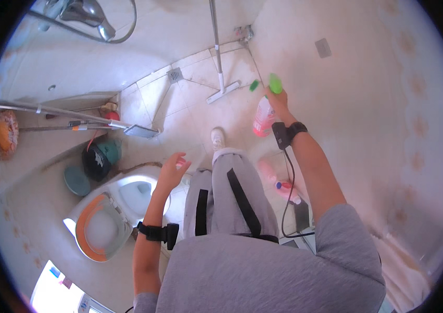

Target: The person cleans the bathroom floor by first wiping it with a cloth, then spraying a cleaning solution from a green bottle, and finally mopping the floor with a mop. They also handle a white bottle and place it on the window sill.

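My right hand (279, 101) is wrapped round the neck of a spray bottle (264, 119) with a bright green head and a pale body, pink toward the base. It holds the bottle out ahead, near the right wall. Just left of the head shows a small dark green piece (254, 85); whether it belongs to the bottle I cannot tell. My left hand (170, 169) hangs beside the toilet (137, 194), its fingers loosely bent and apart, and I make out nothing held in it. Each wrist wears a black strap with a small box.
A long-handled squeegee (223, 92) stands ahead, near a floor drain (174, 75). At left are another flat-headed pole tool (141, 131), an orange mop head (5, 135) and a dark-lined bin (96, 161). Pink bottles (287, 191) sit by my right leg. A shower mixer (88, 15) is upper left.
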Demonstrator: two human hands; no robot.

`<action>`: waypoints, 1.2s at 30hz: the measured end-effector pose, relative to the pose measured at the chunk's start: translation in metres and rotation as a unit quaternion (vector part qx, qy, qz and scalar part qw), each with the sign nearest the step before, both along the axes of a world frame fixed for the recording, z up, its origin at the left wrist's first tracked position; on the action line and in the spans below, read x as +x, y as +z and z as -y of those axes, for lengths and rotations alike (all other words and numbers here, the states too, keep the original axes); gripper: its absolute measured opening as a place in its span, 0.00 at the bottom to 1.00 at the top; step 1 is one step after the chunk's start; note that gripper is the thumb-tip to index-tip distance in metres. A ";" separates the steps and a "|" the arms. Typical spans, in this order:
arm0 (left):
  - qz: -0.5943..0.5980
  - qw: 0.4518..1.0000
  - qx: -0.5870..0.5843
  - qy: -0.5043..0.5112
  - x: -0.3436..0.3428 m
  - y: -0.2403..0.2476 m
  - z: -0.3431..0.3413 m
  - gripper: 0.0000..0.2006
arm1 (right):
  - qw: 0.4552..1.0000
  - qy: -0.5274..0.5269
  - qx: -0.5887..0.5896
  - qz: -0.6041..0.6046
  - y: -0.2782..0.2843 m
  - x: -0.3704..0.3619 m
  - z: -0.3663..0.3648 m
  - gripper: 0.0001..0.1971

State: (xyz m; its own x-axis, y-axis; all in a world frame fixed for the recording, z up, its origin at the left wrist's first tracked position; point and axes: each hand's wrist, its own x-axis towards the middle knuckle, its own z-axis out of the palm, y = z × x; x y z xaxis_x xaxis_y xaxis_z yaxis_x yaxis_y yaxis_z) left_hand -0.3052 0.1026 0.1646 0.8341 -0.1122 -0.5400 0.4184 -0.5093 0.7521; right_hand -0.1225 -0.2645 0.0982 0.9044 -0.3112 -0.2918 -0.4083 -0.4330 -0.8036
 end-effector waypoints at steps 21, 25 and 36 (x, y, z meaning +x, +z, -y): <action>-0.089 0.992 0.014 0.090 0.036 -0.031 0.012 0.15 | 0.973 0.067 0.217 -0.037 -0.053 0.079 0.017 0.10; -0.096 0.990 0.019 0.099 0.035 -0.035 0.012 0.15 | 0.966 0.078 0.245 -0.008 -0.059 0.075 0.010 0.11; -0.104 0.985 0.010 0.136 0.012 -0.052 0.008 0.15 | 0.970 0.172 0.169 -0.030 -0.063 0.056 -0.025 0.15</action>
State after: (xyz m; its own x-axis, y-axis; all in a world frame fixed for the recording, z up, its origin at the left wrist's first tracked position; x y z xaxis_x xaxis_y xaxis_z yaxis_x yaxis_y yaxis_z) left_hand -0.2936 0.0949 0.1124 0.7026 0.1131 -0.7025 0.6860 -0.3700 0.6265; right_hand -0.0663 -0.2400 0.0351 0.9161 0.1287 -0.3797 -0.3363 -0.2687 -0.9026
